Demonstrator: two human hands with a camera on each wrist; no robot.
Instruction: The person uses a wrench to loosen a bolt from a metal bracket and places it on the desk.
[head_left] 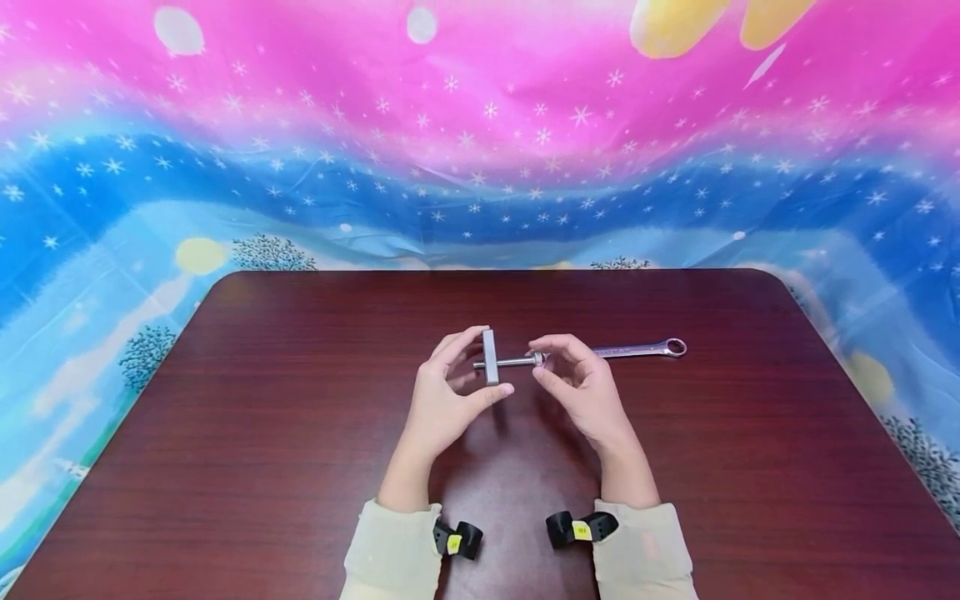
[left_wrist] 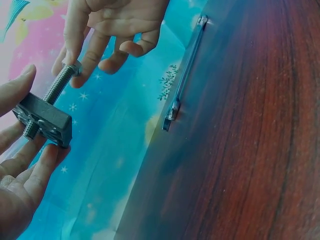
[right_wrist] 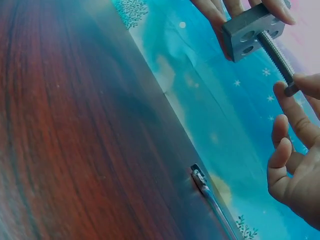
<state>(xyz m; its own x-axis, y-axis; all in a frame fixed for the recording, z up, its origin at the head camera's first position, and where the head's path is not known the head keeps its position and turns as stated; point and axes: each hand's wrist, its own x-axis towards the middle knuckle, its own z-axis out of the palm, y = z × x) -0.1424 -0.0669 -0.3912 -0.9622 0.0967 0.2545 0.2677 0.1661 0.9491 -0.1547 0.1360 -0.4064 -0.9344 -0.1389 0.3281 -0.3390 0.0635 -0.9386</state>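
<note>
Between thumb and fingers, my left hand (head_left: 444, 398) grips a grey metal block (head_left: 490, 357) by its edges above the table. Several holes show in the block's face in the right wrist view. A long threaded bolt (right_wrist: 276, 56) runs through one hole, and its tip sticks out past the block on the left hand's side. My right hand (head_left: 583, 385) pinches the bolt head (left_wrist: 76, 68) between thumb and index finger, the other fingers loosely bent. Most of the bolt's length lies between the block and the right hand.
A combination wrench (head_left: 637, 351) lies on the dark wooden table (head_left: 262, 433), behind and to the right of the right hand, which hides its near end in the head view. A patterned pink and blue cloth (head_left: 480, 133) hangs behind the table.
</note>
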